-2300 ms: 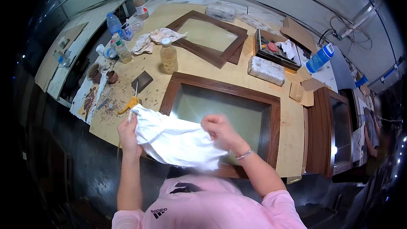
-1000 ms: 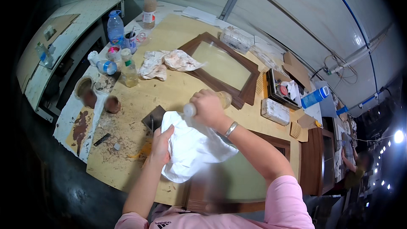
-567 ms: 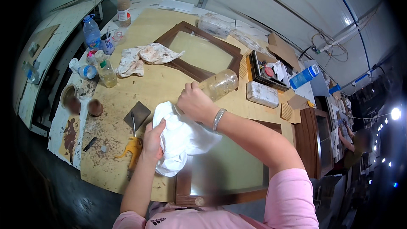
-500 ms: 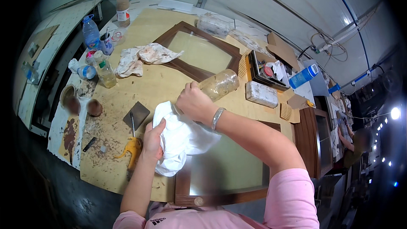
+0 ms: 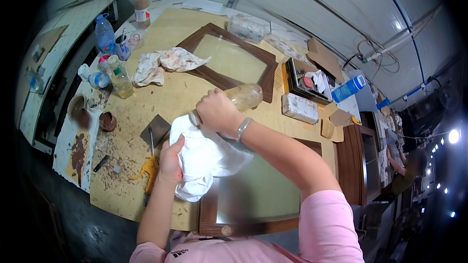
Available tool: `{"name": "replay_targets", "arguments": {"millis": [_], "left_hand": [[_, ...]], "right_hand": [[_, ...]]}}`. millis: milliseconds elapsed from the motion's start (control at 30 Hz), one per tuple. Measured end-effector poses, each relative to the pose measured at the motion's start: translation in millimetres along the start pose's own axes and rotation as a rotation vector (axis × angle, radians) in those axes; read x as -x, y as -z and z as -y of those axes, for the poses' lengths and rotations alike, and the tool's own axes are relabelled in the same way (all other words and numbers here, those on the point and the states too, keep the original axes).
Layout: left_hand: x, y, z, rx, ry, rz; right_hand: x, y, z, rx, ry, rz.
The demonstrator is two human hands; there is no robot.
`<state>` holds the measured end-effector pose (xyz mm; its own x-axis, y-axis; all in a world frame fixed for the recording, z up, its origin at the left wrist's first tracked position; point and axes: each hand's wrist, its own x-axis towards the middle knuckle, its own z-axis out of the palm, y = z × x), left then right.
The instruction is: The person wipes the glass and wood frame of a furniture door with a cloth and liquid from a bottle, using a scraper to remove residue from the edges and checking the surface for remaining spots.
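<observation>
A crumpled white cloth (image 5: pixel 202 160) is gripped at its left side by my left hand (image 5: pixel 171 163). My right hand (image 5: pixel 218 112) wraps around the neck of a dingy clear plastic bottle (image 5: pixel 245 96). That bottle lies tipped on its side in the air, its mouth toward the upper part of the cloth. Beneath the cloth is a brown wooden frame with a glass panel (image 5: pixel 263 190), close to my body. A yellow-handled tool (image 5: pixel 150 168) with a thin metal shaft lies beside my left hand, near a dark square pad (image 5: pixel 157 130).
A second framed glass panel (image 5: pixel 234 56) lies farther back, partly under a stained rag (image 5: pixel 165 63). Several bottles, including a blue-tinted one (image 5: pixel 105 34), and a small brown pot (image 5: pixel 107 122) stand at left. An open box (image 5: pixel 307 80) and a wrapped block (image 5: pixel 300 108) sit at right.
My right hand has shifted slightly left with the bottle, bringing its mouth over the cloth's top edge. My left hand keeps its grip on the cloth, moving only slightly.
</observation>
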<state>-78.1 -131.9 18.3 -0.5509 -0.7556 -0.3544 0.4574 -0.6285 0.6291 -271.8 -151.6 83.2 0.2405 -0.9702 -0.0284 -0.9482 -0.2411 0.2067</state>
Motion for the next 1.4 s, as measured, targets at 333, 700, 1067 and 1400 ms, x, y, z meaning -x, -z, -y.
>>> {"name": "replay_targets", "arguments": {"millis": [333, 700, 1067, 1400], "left_hand": [[35.5, -7.0, -45.5, -0.303, -0.247, 0.073], [4.4, -61.5, 119.7, -1.973, -0.792, 0.766], [-17.8, -143.8, 218.5, -1.913, -0.772, 1.074], [-8.2, -179.3, 252.7, -1.986, -0.859, 1.087]], "right_hand": [[-5.8, -70.7, -54.4, -1.353, -0.755, -0.469], [156.2, -70.6, -122.2, -0.703, -0.705, -0.22], [418.8, -126.3, -58.6, -0.54, -1.528, -0.153], [423.5, -125.9, -60.1, -0.647, -1.512, -0.258]]}}
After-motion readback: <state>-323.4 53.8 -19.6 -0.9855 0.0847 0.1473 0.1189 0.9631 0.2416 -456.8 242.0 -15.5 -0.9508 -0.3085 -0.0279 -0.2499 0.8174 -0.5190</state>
